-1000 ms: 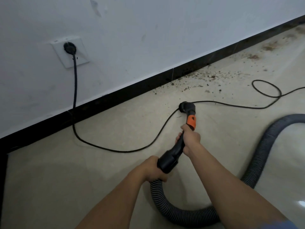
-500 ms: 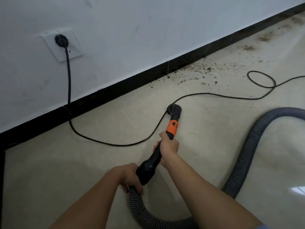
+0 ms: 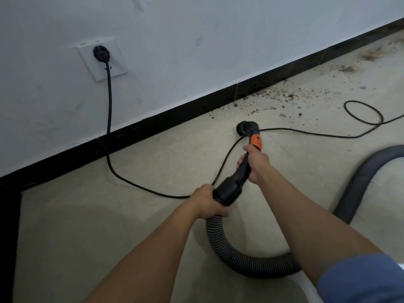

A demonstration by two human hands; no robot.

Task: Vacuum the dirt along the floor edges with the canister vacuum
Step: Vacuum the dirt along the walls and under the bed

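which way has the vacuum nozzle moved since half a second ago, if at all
Yes. The nozzle has pushed forward, away from the person, and is closer to the black baseboard and the dirt along it.

A plain indoor room: white painted wall [image 3: 196, 29] at 12 o'clock, black skirting board [image 3: 175, 115] below it, beige tiled floor [image 3: 87, 215], wall socket [image 3: 102, 62] at 10 o'clock.

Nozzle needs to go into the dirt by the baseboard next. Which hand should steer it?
Right, probably. The right hand grips the wand just behind the orange collar, nearest the nozzle and the dirt. The left hand holds the rear cuff by the hose, so it can only follow.
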